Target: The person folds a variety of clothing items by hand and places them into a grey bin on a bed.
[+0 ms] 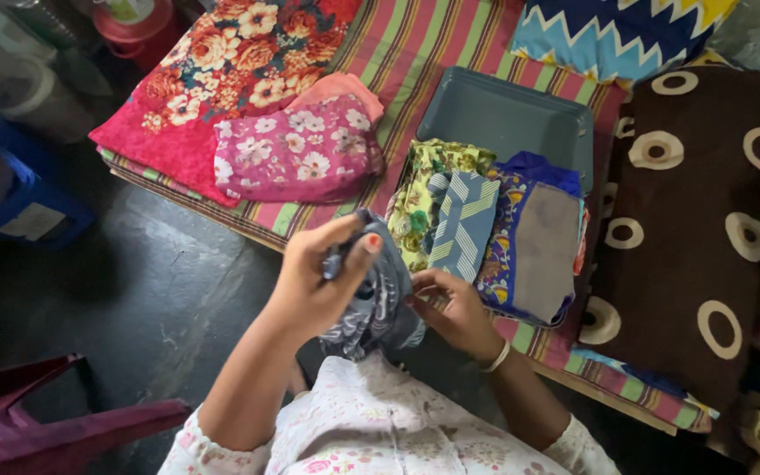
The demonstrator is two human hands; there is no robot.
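A grey patterned cloth [380,299] is bunched between both hands in front of my chest. My left hand [318,277] grips its upper part, thumb pressed over the fabric. My right hand [455,308] holds the lower right side of the same cloth, a bangle on the wrist. Just beyond the hands, a grey tray [503,119] lies on the striped bed cover [415,44], holding folded clothes: a yellow-green floral piece [424,193], a blue-grey striped one [466,224] and a blue piece with a grey panel [543,246].
A pink floral folded cloth [296,149] and a red floral blanket [213,70] lie on the bed to the left. A brown blanket with cream rings [697,220] is on the right, a zigzag pillow [617,31] behind. A maroon plastic chair [37,422] and blue containers [19,193] stand on the dark floor.
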